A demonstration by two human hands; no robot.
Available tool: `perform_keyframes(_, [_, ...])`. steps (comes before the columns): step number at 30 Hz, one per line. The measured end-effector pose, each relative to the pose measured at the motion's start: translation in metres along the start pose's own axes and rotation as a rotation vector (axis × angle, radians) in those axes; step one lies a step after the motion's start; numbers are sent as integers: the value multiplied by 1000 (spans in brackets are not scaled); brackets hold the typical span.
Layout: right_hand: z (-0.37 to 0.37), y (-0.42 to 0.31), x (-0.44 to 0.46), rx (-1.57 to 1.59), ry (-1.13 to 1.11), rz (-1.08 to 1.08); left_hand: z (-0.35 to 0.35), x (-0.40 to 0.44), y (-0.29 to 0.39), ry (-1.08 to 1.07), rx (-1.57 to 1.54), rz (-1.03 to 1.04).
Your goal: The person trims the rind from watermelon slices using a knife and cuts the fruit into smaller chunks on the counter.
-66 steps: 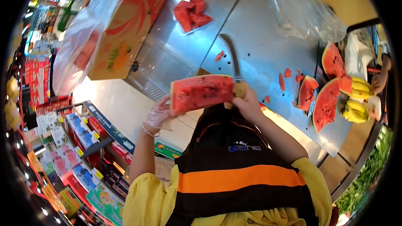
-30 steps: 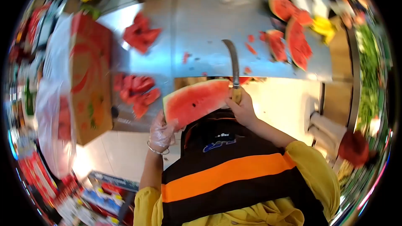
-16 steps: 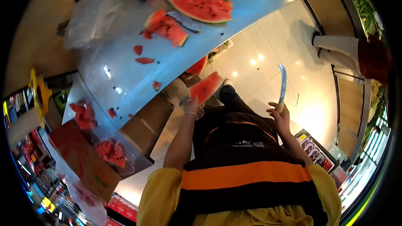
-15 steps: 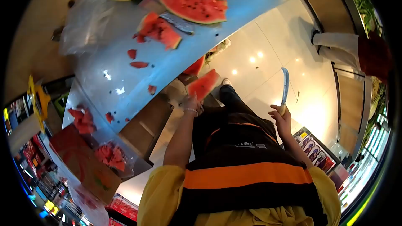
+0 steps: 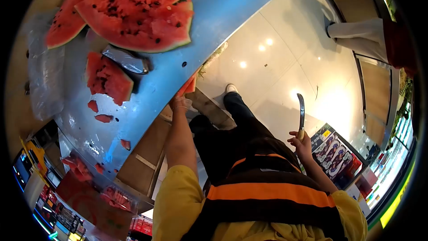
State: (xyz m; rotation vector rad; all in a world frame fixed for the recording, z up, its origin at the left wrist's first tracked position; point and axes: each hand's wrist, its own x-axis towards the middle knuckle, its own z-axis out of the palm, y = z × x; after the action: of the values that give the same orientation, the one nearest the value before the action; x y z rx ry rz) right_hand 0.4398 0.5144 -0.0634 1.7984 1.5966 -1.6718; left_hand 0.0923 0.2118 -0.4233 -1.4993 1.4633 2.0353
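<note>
My right hand (image 5: 300, 142) is wrapped round the light handle of a curved knife (image 5: 302, 109), its blade pointing up over the floor. Low beside the table's edge, my left hand (image 5: 180, 102), in a clear glove, touches a red watermelon piece (image 5: 189, 85); the table edge partly hides the piece, and the fingers are mostly hidden. On the metal table (image 5: 156, 87) lie a large watermelon slice (image 5: 138, 15), another slice (image 5: 67, 24), and a smaller chunk (image 5: 106, 79) beside a silver-wrapped object (image 5: 125, 59).
Small watermelon scraps (image 5: 104, 118) and seeds dot the table. Clear plastic (image 5: 44, 67) lies at its far left. A cardboard box (image 5: 96, 203) stands lower left, near trays of cut watermelon (image 5: 78, 168). A person's leg (image 5: 363, 34) shows upper right; a boxed display (image 5: 334, 154) stands right.
My left hand has moved with the watermelon piece down beside the table's edge. My right hand still holds the knife, now lower in view. The view has shifted closer to the large slices.
</note>
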Motion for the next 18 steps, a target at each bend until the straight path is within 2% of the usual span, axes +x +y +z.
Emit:
perform_keyframes(4, [5, -17, 5, 30, -78, -67, 17, -84, 27, -9, 249, 3])
perform_keyframes(6, [17, -48, 2, 52, -93, -185, 20, -149, 50, -43, 424, -30])
perform_keyframes(7, [24, -63, 2, 78, -132, -240, 8, -157, 57, -292, 1003, 133])
perform_keyframes(8, [29, -76, 5, 102, -173, -295, -23, -131, 32, -745, 422, -60])
perform_keyframes(9, [34, -87, 11, 130, -233, -359, -39, -127, 24, -1093, 11, -563])
perform_keyframes(10, [43, -109, 5, 165, -252, -405, -32, -189, 38, -794, 314, -404])
perform_keyframes(11, [50, -124, 4, 193, -300, -442, -31, -235, 61, -975, 504, -266])
perform_keyframes(12, [58, -139, 2, 221, -348, -474, -19, -290, 96, -932, 609, -296])
perform_keyframes(14, [80, -171, -6, 241, -469, -553, -21, -325, 126, -1060, 280, -407])
perform_keyframes(15, [93, -185, -15, 261, -555, -599, -14, -349, 148, -1064, 272, -376])
perform_keyframes(17, [130, -213, -52, 212, -713, -716, 4, -395, 191, -1012, -165, 39])
perform_keyframes(18, [148, -223, -69, 23, -711, -891, 14, -400, 203, -1018, -172, 52])
